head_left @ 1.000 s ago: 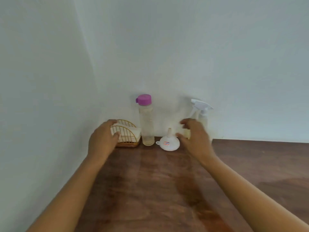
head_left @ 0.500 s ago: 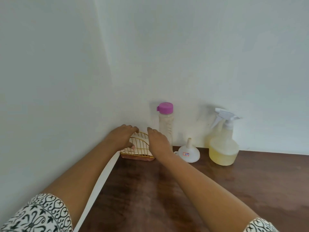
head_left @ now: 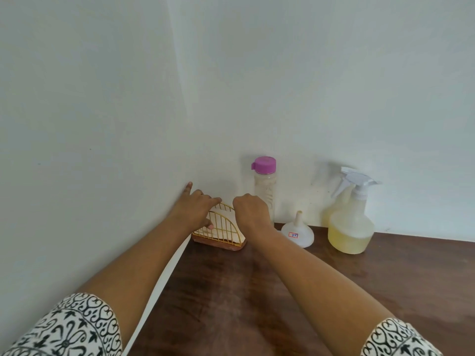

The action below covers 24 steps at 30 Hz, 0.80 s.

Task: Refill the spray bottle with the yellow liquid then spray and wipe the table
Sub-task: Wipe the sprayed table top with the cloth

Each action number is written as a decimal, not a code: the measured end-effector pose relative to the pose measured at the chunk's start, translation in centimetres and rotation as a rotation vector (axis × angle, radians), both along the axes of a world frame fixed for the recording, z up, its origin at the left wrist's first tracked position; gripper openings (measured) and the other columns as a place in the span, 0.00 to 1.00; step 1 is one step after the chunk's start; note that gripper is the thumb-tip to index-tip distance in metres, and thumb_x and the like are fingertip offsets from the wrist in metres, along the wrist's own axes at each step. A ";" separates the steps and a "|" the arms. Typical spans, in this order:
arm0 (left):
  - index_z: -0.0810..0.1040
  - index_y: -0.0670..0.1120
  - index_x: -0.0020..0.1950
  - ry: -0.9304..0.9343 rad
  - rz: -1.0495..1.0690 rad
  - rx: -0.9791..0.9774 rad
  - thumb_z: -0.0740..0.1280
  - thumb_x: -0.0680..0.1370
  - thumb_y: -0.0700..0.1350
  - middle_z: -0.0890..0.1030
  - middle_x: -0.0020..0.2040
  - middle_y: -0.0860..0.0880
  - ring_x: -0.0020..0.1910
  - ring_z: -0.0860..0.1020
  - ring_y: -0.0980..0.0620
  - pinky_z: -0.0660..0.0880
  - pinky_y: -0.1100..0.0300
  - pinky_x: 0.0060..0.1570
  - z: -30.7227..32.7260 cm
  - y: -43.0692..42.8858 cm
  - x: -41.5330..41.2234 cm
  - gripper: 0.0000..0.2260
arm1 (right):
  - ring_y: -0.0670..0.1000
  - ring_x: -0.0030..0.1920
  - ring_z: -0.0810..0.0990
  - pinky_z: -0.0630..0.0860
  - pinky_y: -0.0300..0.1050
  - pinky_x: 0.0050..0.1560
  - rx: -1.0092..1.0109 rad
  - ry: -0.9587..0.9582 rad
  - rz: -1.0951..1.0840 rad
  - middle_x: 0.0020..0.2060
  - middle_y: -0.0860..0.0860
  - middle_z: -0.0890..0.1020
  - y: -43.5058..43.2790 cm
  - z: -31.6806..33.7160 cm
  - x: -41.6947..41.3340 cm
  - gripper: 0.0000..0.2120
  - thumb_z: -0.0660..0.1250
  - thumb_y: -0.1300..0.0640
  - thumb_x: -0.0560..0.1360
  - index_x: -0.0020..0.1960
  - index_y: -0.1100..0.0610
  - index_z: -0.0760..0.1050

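While fingers grip the napkin holder, spray bottle stands apart

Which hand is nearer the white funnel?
Right. The right hand is at the top of the napkin holder, just left of the funnel; the left hand grips that holder's other end, by the wall.

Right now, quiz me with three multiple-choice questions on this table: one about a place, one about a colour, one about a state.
1. What stands between the capped bottle and the spray bottle? A funnel; B cup; C sponge.
2. The bottle's cap is: A green; B purple; C black.
3. The funnel stands: A spout up; B spout down; C on its side.
Answers: A, it sits between them; B, the cap is purple; A, its wide mouth rests on the table.
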<state>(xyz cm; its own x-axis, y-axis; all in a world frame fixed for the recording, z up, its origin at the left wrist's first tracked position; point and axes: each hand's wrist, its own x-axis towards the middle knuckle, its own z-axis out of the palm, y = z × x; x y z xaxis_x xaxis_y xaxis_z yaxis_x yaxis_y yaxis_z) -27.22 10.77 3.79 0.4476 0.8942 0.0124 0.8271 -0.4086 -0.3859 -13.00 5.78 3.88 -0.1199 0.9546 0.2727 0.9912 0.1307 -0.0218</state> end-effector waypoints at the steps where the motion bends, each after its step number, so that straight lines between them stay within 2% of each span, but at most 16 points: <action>1: 0.57 0.54 0.76 -0.002 0.002 0.002 0.67 0.75 0.57 0.70 0.72 0.50 0.72 0.64 0.47 0.42 0.43 0.73 0.0 0.0 0.0 0.33 | 0.56 0.48 0.81 0.71 0.44 0.39 0.027 -0.028 0.008 0.48 0.57 0.81 -0.2 0.7 0.0 0.09 0.62 0.69 0.75 0.52 0.62 0.76; 5: 0.59 0.54 0.76 -0.012 0.011 0.008 0.68 0.74 0.58 0.72 0.70 0.50 0.71 0.66 0.47 0.43 0.44 0.74 0.1 0.2 0.2 0.33 | 0.56 0.46 0.81 0.68 0.43 0.36 0.117 -0.097 0.022 0.46 0.56 0.81 -1.2 3.2 0.7 0.09 0.61 0.70 0.74 0.50 0.62 0.76; 8: 0.58 0.53 0.76 -0.002 0.040 -0.005 0.67 0.75 0.58 0.72 0.69 0.49 0.71 0.66 0.47 0.45 0.45 0.74 0.2 0.9 0.7 0.33 | 0.55 0.44 0.81 0.67 0.44 0.35 0.179 -0.046 0.014 0.45 0.55 0.81 -2.3 4.9 2.3 0.09 0.59 0.67 0.76 0.53 0.60 0.74; 12: 0.57 0.52 0.76 -0.030 0.050 0.007 0.68 0.75 0.57 0.72 0.70 0.49 0.70 0.68 0.47 0.45 0.46 0.74 -0.1 1.9 1.4 0.34 | 0.56 0.42 0.77 0.67 0.44 0.38 0.184 0.144 0.031 0.45 0.55 0.80 -4.2 6.8 5.2 0.10 0.58 0.59 0.77 0.57 0.57 0.71; 15: 0.56 0.52 0.77 -0.011 0.061 0.061 0.67 0.75 0.58 0.72 0.71 0.51 0.70 0.68 0.48 0.44 0.46 0.74 -0.5 2.4 1.5 0.34 | 0.55 0.41 0.76 0.67 0.43 0.39 0.197 0.251 0.021 0.45 0.54 0.81 -5.6 7.4 7.2 0.09 0.58 0.58 0.76 0.55 0.55 0.72; 18: 0.49 0.50 0.78 0.030 0.122 0.053 0.66 0.75 0.58 0.61 0.77 0.48 0.76 0.58 0.47 0.44 0.43 0.74 -0.8 1.5 1.8 0.38 | 0.52 0.44 0.77 0.70 0.44 0.42 0.082 0.498 0.068 0.45 0.51 0.81 -7.3 7.7 9.1 0.10 0.58 0.61 0.76 0.51 0.53 0.76; 19: 0.46 0.50 0.78 -0.013 0.136 0.036 0.66 0.76 0.58 0.57 0.78 0.47 0.77 0.54 0.47 0.44 0.43 0.74 -0.7 0.7 2.2 0.40 | 0.50 0.46 0.77 0.71 0.44 0.44 0.023 0.585 0.097 0.45 0.49 0.81 -8.0 7.9 9.8 0.10 0.59 0.62 0.76 0.49 0.51 0.77; 20: 0.45 0.50 0.78 -0.146 0.138 0.021 0.66 0.76 0.58 0.55 0.79 0.46 0.78 0.51 0.47 0.46 0.43 0.75 -0.5 -0.5 2.8 0.40 | 0.49 0.47 0.77 0.72 0.44 0.46 -0.045 0.661 0.138 0.45 0.48 0.80 -8.9 8.1 10.5 0.10 0.60 0.62 0.76 0.47 0.50 0.77; 21: 0.48 0.50 0.79 -0.401 0.131 -0.011 0.65 0.76 0.58 0.56 0.78 0.45 0.77 0.53 0.46 0.49 0.44 0.75 -0.1 -2.2 3.6 0.38 | 0.49 0.47 0.77 0.72 0.44 0.48 -0.120 0.728 0.184 0.44 0.47 0.80 -10.1 8.3 11.0 0.11 0.60 0.63 0.77 0.45 0.49 0.77; 22: 0.52 0.50 0.78 -0.754 0.118 -0.084 0.65 0.75 0.61 0.60 0.77 0.45 0.76 0.57 0.46 0.55 0.46 0.74 0.4 -4.4 4.4 0.37 | 0.49 0.47 0.77 0.73 0.45 0.48 -0.192 0.776 0.228 0.43 0.47 0.80 -11.3 8.5 11.5 0.11 0.61 0.63 0.77 0.45 0.49 0.78; 23: 0.59 0.52 0.76 -1.136 0.081 -0.237 0.64 0.73 0.64 0.66 0.75 0.46 0.74 0.63 0.47 0.61 0.50 0.71 1.0 -6.8 5.3 0.36 | 0.49 0.46 0.77 0.73 0.45 0.48 -0.253 0.793 0.267 0.42 0.48 0.80 -12.6 8.7 11.8 0.10 0.61 0.63 0.77 0.45 0.51 0.78; 24: 0.66 0.54 0.73 -1.425 0.003 -0.431 0.64 0.70 0.68 0.72 0.71 0.48 0.70 0.69 0.50 0.65 0.54 0.67 1.7 -10.0 6.3 0.35 | 0.48 0.46 0.78 0.74 0.43 0.48 -0.290 0.787 0.294 0.43 0.48 0.81 -14.1 8.9 12.2 0.09 0.62 0.63 0.77 0.47 0.52 0.79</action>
<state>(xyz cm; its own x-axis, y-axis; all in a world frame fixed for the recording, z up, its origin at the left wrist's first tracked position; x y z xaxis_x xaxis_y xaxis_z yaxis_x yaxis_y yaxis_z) -20.94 0.77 5.49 0.2852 0.9436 0.1680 0.3963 -0.2757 0.8758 -0.83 -8.28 12.79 -0.2513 0.9590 0.1314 0.6023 0.2612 -0.7543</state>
